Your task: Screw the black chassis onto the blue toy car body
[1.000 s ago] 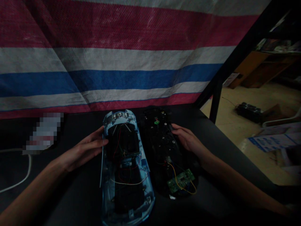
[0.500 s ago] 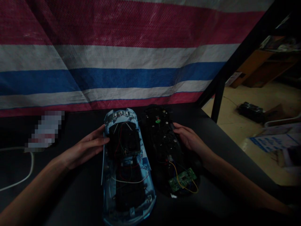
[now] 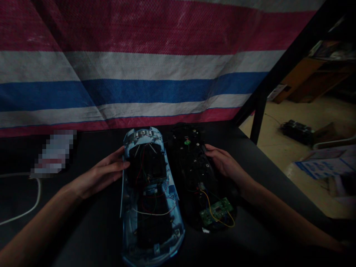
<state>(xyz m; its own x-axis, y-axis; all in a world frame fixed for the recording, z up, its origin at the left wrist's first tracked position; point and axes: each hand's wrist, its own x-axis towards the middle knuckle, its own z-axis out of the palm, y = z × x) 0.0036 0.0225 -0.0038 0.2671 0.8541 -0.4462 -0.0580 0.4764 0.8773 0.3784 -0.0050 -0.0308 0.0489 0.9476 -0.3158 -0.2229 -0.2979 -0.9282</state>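
A blue toy car body shell [image 3: 174, 207] lies upside down on the dark table, its wired black inside facing up. My left hand [image 3: 104, 172] grips its left edge, the thumb over the rim and the other fingers along the side. Right beside the shell sits a black toy car chassis [image 3: 191, 163]. My right hand [image 3: 224, 163] is closed on its right side, with the fingertips partly hidden. At the chassis's near end rests a green circuit board [image 3: 218, 212] with a looped yellow wire [image 3: 209, 207]. Thin red, green and white wires cross the shell's inside.
A striped red, white and blue sheet [image 3: 155, 66] hangs behind the table [image 3: 91, 230]. At the left lie a blurred-out flat object [image 3: 55, 154] and a white cable [image 3: 38, 196]. Past the black frame post [image 3: 258, 118], boxes and a dark device [image 3: 297, 131] stand on the floor.
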